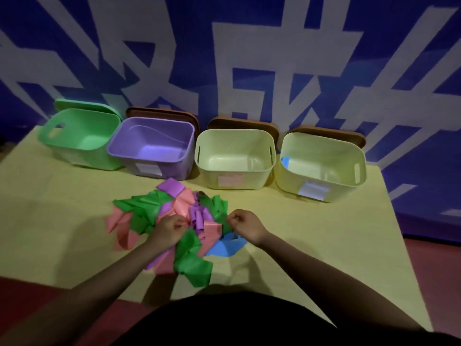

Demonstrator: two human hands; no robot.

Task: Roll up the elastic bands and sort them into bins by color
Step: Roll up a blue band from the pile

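Observation:
A tangled pile of elastic bands (pixel 172 221) in green, pink, purple and blue lies in the middle of the yellow table (pixel 311 233). My left hand (pixel 168 231) sits on the pile's near left part, fingers curled into pink and green bands. My right hand (pixel 245 226) pinches the pile's right edge, where a green band (pixel 217 208) meets a blue band (pixel 227 247). Behind the pile stand four bins in a row: a green bin (pixel 82 138), a purple bin (pixel 152 148), a cream bin (pixel 234 158) and a second cream bin (pixel 321 166) holding something blue.
Lids lean behind the bins: a green lid (pixel 84 106) and brown lids (pixel 162 113). A blue and white patterned wall (pixel 249 58) rises behind the table. Red floor (pixel 434 270) shows past the table's right and near left edges.

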